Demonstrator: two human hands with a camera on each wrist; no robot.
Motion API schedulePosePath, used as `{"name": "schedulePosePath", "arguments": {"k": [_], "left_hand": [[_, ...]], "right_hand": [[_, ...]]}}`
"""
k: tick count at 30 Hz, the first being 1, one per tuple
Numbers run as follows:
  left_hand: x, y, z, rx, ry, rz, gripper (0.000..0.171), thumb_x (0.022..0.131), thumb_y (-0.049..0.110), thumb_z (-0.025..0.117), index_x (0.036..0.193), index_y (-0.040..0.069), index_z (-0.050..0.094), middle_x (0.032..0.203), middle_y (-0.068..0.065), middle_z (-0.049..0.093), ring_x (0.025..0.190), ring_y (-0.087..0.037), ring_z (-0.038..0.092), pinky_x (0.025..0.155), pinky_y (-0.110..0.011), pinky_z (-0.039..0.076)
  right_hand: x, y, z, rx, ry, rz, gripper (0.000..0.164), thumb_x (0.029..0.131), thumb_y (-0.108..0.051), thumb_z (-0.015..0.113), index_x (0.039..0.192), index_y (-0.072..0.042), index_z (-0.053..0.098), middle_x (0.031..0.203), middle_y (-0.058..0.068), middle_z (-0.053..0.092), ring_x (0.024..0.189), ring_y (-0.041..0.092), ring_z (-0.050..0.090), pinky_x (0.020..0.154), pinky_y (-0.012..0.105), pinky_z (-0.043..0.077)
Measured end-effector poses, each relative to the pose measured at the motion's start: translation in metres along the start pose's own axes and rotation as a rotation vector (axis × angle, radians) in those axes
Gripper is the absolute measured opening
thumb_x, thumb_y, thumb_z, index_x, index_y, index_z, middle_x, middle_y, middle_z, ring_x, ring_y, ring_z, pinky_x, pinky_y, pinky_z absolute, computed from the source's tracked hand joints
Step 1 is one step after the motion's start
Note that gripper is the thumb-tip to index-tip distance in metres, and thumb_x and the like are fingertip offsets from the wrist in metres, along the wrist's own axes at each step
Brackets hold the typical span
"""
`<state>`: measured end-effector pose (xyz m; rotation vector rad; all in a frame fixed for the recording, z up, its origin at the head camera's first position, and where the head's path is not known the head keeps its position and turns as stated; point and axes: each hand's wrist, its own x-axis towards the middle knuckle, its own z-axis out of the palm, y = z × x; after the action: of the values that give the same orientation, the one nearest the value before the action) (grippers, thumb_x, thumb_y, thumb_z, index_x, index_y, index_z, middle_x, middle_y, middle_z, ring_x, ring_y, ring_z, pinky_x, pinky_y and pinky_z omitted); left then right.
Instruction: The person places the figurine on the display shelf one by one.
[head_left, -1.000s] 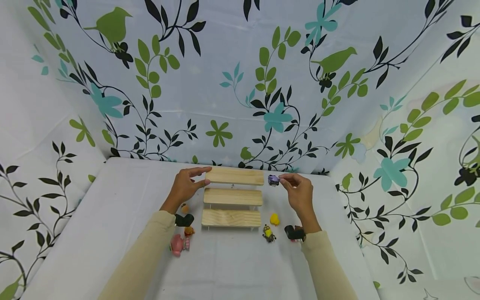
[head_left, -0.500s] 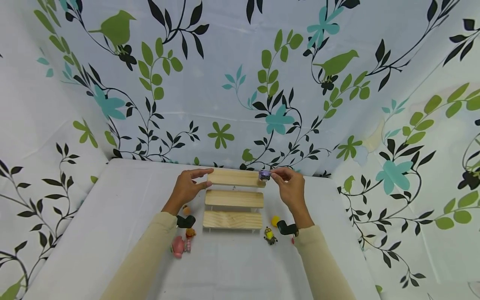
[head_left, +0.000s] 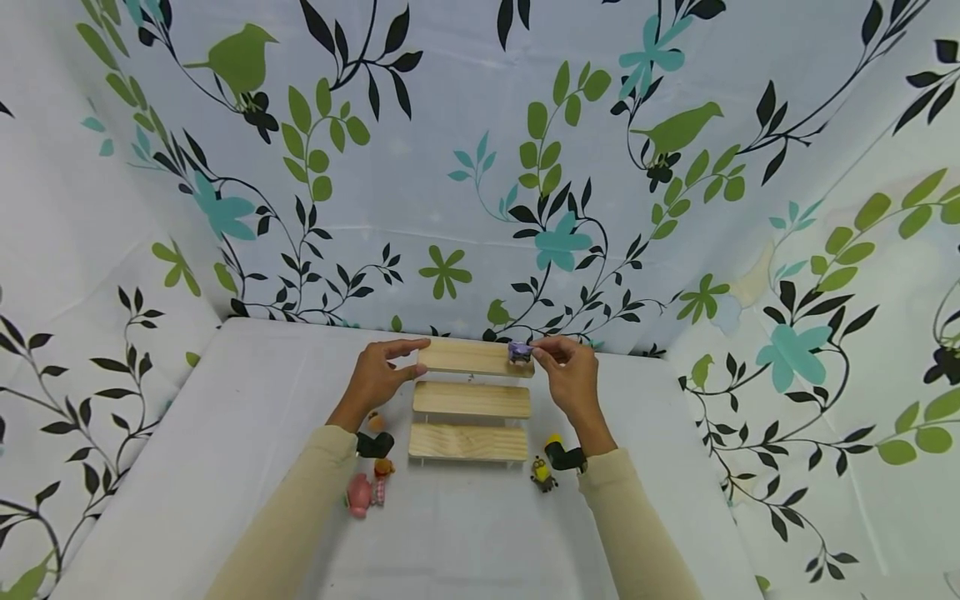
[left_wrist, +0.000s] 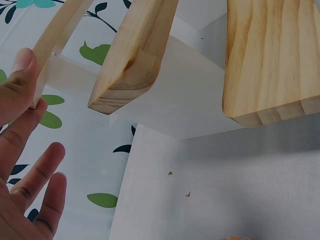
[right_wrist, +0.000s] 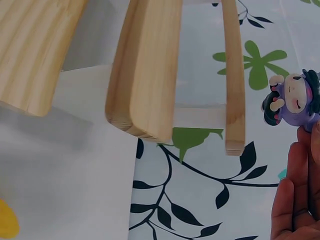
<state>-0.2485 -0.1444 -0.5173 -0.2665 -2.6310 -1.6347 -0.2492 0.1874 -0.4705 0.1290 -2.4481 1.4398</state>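
Observation:
A wooden three-tier display stand (head_left: 471,400) stands on the white table. My left hand (head_left: 377,379) holds the left end of its top board, pinched between thumb and index finger; in the left wrist view the other fingers (left_wrist: 42,175) are spread. My right hand (head_left: 574,377) pinches a small purple figurine (head_left: 519,353) at the right end of the top board. Its pale face and dark hood show in the right wrist view, where the figurine (right_wrist: 297,102) appears above the board. Whether its base touches the wood is unclear.
Left of the stand lie a pink figurine (head_left: 360,496), a small figurine with an orange head (head_left: 383,477) and a round orange thing (head_left: 376,422). To the right are a yellow minion figurine (head_left: 542,473) and a yellow toy (right_wrist: 7,220). A leaf-patterned cloth (head_left: 420,183) hangs behind.
My right hand has carried the purple figurine leftward from beside the stand to over the top board's right end. The left hand keeps its hold on the board's left end.

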Motion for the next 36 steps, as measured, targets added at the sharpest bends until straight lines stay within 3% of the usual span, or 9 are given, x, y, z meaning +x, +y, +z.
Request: {"name": "schedulePosePath", "arguments": {"k": [11,25,36], "left_hand": [[-0.001,0.001,0.000,0.001,0.004,0.000,0.047,0.095,0.029,0.082,0.140,0.027,0.072,0.149,-0.006,0.066,0.141,-0.033,0.058,0.109,-0.058,0.051],[0.000,-0.001,0.001,-0.010,-0.007,-0.003,0.048,0.095,0.031,0.082,0.141,0.027,0.072,0.150,-0.005,0.066,0.142,-0.032,0.058,0.109,-0.058,0.050],[0.001,0.000,0.000,-0.021,-0.016,-0.001,0.047,0.096,0.027,0.081,0.141,0.025,0.071,0.150,-0.006,0.066,0.142,-0.034,0.058,0.111,-0.062,0.049]], "right_hand": [[-0.001,0.014,0.005,-0.024,-0.027,0.004,0.014,0.098,-0.022,0.077,0.107,-0.013,0.083,0.100,0.005,0.080,0.087,0.019,0.069,0.076,0.028,0.053],[-0.003,0.013,0.001,-0.028,-0.035,-0.016,0.018,0.099,-0.021,0.077,0.115,-0.017,0.082,0.107,0.004,0.081,0.092,0.020,0.072,0.079,0.028,0.055],[-0.010,0.019,-0.014,0.000,0.040,-0.016,0.019,0.097,-0.022,0.079,0.116,-0.019,0.082,0.106,0.004,0.082,0.094,0.020,0.072,0.084,0.023,0.054]]}}
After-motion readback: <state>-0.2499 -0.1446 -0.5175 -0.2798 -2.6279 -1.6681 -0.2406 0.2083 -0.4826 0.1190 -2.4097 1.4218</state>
